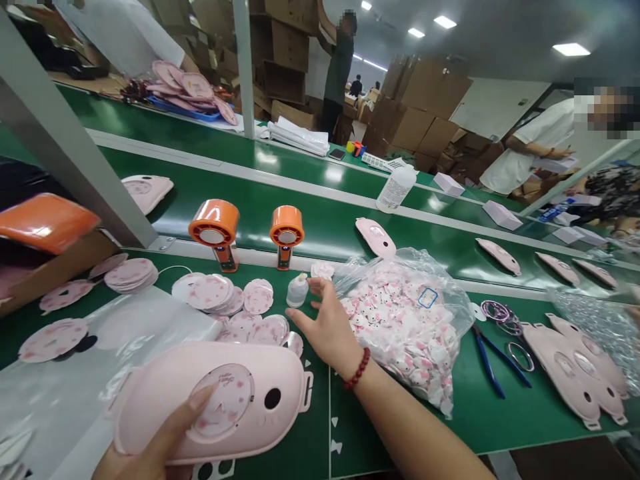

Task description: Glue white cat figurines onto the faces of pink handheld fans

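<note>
My left hand (155, 440) grips a pink oval plastic casing (153, 393) at its lower edge. The thumb presses on the printed round disc (227, 400) set into the casing, beside a black round spot. Further up, my right hand (333, 327), with a red bead bracelet at the wrist, reaches out with thumb and fingers apart. Its fingertips are close around a small translucent bottle (297, 292) with a yellowish tip; whether they touch it I cannot tell. Several loose printed discs (257, 297) lie left of the bottle. A clear bag (407, 327) of small pink-and-white pieces sits right of my right hand.
Two orange handheld fans (287, 230) stand behind the discs. Blue-handled pliers (487, 360) and more pink casings (565, 363) lie at right. Beyond runs a green conveyor (320, 193) carrying casings and a white bottle (397, 189). A metal post (75, 133) rises at left. Other people stand beyond.
</note>
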Tool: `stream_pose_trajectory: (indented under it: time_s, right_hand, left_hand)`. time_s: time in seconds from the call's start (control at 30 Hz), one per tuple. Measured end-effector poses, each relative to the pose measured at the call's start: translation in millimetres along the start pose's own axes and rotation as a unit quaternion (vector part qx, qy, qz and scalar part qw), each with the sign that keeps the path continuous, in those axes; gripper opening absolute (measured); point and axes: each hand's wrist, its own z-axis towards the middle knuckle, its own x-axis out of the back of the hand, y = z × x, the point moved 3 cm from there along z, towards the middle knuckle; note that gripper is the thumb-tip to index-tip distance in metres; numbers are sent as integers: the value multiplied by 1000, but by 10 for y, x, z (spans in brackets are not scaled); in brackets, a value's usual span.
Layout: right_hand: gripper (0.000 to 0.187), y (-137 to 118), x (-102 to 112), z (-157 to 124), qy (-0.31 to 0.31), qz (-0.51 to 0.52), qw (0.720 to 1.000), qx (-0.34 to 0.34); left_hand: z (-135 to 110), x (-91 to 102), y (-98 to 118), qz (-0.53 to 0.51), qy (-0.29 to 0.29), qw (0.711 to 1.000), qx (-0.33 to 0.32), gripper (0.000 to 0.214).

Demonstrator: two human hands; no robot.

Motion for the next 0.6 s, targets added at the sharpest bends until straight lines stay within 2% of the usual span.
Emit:
stream_pose_trajectory:
  time_s: [0.1,0.17,0.23,0.4,0.5,0.6]
  right_hand:
    - [40,74,-121,155,-27,4,999,17]
    - [34,26,-101,132,-36,19,999,36]
    - [33,-92,16,10,-46,38,996,65]
    - [41,-493,443,-516,-80,88,974,195]
    - [45,-622,560,-750,-81,165,969,165]
    - [32,-711,562,-857,-62,179,972,139]
  left_hand:
    - [-35,-18,29,-4,8,1000,-7,81]
    - [-55,-30,40,-5,3,1000,-6,79]
    - [-72,-29,56,-7,9,1000,-5,78]
    - [-112,-12,119,-8,17,999,-38,81]
    - [-146,-14,106,-5,8,998,-56,77]
    - [-187,-12,67,12,-14,996,-84,69]
